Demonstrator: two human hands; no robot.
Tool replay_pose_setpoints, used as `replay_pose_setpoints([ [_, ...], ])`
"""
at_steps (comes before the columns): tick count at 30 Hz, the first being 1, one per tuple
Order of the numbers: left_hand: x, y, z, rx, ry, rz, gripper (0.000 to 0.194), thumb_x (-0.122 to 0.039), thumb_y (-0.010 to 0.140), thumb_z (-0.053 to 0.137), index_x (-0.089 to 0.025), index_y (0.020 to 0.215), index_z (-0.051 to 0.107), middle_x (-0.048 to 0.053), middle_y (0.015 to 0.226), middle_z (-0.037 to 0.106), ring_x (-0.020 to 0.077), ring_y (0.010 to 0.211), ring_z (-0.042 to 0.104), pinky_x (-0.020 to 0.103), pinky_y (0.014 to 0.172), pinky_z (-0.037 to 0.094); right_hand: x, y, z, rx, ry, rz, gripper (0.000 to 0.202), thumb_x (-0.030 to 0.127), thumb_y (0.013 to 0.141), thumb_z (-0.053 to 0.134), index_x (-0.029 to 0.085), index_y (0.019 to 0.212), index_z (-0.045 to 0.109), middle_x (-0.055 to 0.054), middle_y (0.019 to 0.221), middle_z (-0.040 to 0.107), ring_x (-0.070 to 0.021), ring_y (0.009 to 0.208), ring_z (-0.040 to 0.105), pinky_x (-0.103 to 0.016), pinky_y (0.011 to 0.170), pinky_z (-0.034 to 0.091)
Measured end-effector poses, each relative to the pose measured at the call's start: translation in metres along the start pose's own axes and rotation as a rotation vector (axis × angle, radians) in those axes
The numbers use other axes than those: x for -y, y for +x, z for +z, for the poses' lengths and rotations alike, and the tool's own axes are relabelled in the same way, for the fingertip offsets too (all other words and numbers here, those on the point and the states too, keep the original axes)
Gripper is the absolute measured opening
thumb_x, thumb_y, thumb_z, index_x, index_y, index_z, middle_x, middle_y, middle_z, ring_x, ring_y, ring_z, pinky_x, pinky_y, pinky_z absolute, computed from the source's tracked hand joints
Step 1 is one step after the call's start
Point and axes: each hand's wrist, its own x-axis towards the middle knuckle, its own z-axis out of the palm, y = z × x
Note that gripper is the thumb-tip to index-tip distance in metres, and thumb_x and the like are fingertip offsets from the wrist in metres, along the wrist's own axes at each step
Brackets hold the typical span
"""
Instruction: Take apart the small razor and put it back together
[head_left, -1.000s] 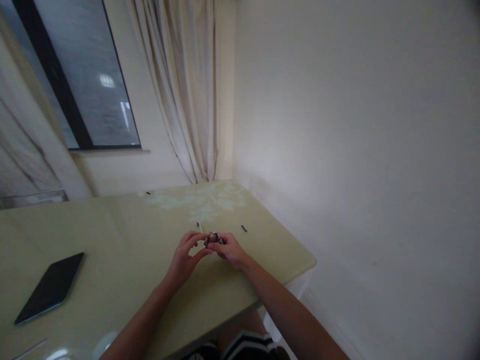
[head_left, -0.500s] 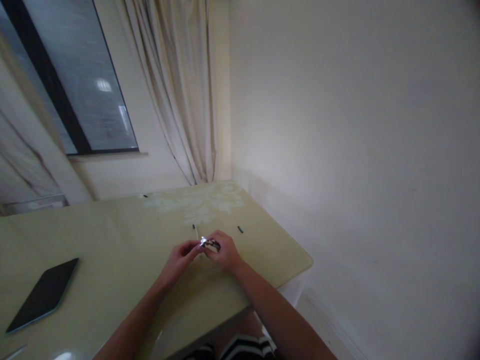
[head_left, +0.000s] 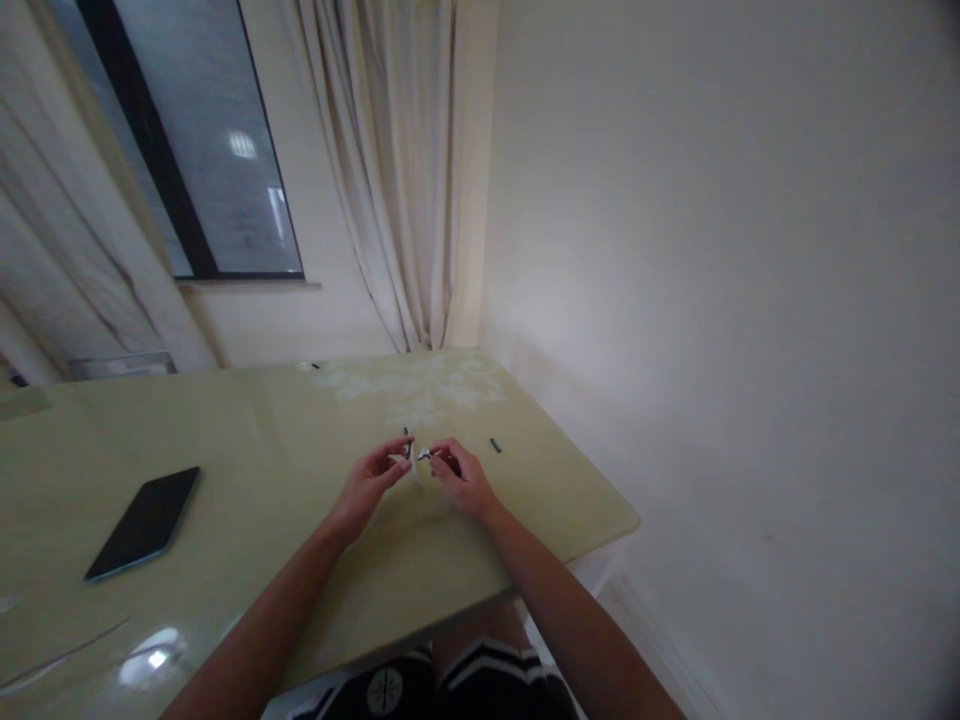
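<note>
Over the table, my left hand (head_left: 373,482) pinches a small dark piece (head_left: 408,450) between thumb and fingertips; it is too small to name. Just to the right, my right hand (head_left: 463,480) is closed around a small shiny metal object (head_left: 424,455), most of it hidden by the fingers. The two held pieces are slightly apart. Behind and below the fingertips lies a thin white strip or cord (head_left: 415,474), partly hidden. A short dark bar (head_left: 495,445) rests on the tabletop to the right of my right hand.
The pale green table (head_left: 247,560) ends at a rounded corner on the right, near the wall. A black tablet (head_left: 146,522) lies at left. Another small dark piece (head_left: 316,366) is near the back edge, below the curtain (head_left: 382,180).
My hands have drawn slightly apart; the metal object now shows only at my right hand, with a dark piece at my left fingertips. The view has shifted left and down.
</note>
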Motion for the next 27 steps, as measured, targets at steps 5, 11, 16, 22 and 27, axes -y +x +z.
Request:
replay_pose_setpoints([
  [5, -0.002, -0.002, 0.001, 0.069, -0.066, 0.002, 0.061, -0.046, 0.072, 0.087, -0.022, 0.126, 0.074, 0.004, 0.099, 0.069, 0.0135, 0.077, 0.054, 0.026, 0.073, 0.041, 0.0, -0.001, 0.001, 0.013, 0.096, 0.028, 0.034, 0.051, 0.095, 0.063, 0.019, 0.106, 0.066, 0.001, 0.072, 0.061, -0.0132, 0.063, 0.055, -0.025, 0.062, 0.043],
  [11, -0.002, -0.004, 0.008, 0.108, -0.099, -0.02, 0.061, -0.045, 0.071, 0.088, -0.021, 0.125, 0.075, 0.002, 0.086, 0.068, 0.0144, 0.076, 0.052, 0.026, 0.074, 0.041, 0.003, -0.003, 0.001, 0.013, 0.094, 0.014, 0.033, 0.051, 0.095, 0.063, 0.019, 0.104, 0.066, 0.001, 0.071, 0.06, -0.013, 0.061, 0.053, -0.025, 0.061, 0.043],
  [16, -0.001, -0.004, 0.007, 0.1, -0.086, -0.044, 0.062, -0.041, 0.069, 0.089, -0.019, 0.125, 0.074, -0.003, 0.071, 0.057, 0.0124, 0.069, 0.048, 0.025, 0.07, 0.037, 0.003, -0.004, -0.001, 0.021, 0.057, -0.009, 0.032, 0.05, 0.096, 0.062, 0.019, 0.104, 0.068, 0.0, 0.074, 0.061, -0.0142, 0.066, 0.057, -0.025, 0.064, 0.044],
  [22, 0.002, -0.002, 0.007, 0.095, -0.112, -0.063, 0.063, -0.042, 0.067, 0.091, -0.019, 0.123, 0.076, -0.003, 0.07, 0.057, 0.0123, 0.068, 0.05, 0.026, 0.069, 0.037, 0.006, -0.005, -0.002, 0.016, 0.026, -0.027, 0.033, 0.049, 0.096, 0.062, 0.018, 0.104, 0.069, -0.001, 0.078, 0.061, -0.014, 0.068, 0.055, -0.025, 0.064, 0.043],
  [27, 0.003, -0.004, 0.008, 0.11, -0.204, -0.078, 0.067, -0.046, 0.067, 0.09, -0.019, 0.127, 0.074, 0.002, 0.078, 0.067, 0.0157, 0.073, 0.058, 0.029, 0.074, 0.043, 0.011, -0.005, -0.001, 0.013, -0.039, -0.035, 0.035, 0.051, 0.096, 0.062, 0.018, 0.102, 0.071, 0.001, 0.074, 0.057, -0.0128, 0.065, 0.049, -0.024, 0.06, 0.038],
])
